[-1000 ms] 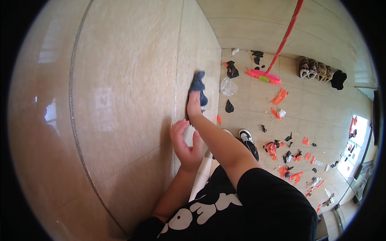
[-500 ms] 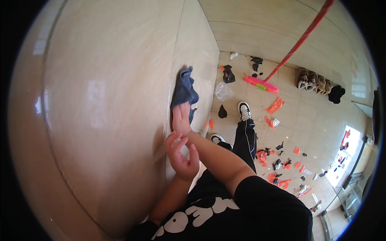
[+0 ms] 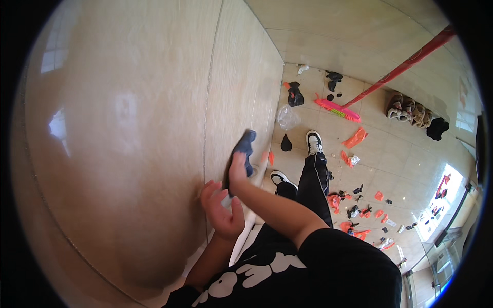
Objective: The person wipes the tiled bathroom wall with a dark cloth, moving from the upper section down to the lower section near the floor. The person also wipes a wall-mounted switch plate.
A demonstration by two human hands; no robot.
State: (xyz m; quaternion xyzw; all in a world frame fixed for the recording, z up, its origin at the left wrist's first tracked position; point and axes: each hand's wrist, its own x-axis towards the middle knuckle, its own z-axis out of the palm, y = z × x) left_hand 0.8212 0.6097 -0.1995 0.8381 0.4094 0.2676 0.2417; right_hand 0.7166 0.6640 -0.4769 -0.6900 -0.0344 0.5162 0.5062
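A dark blue cloth [image 3: 243, 149] lies against the tiled wall [image 3: 154, 128], bunched under my right hand [image 3: 238, 172]. That hand is blurred by motion, and the cloth hides its fingertips. Just below it, my left hand [image 3: 224, 213] is open and holds nothing. Its fingers are loosely curled and apart, close to the wall; whether they touch it I cannot tell.
Orange and black plastic scraps are strewn over the floor [image 3: 328, 138]. A pink broom [image 3: 337, 110] with a red handle leans by the far wall. Several shoes [image 3: 409, 110] line that wall. My feet stand on the floor, right of the tiled wall.
My right hand has slid down the wall with the cloth, toward me. My left hand has shifted slightly left, and the whole view has tilted a little.
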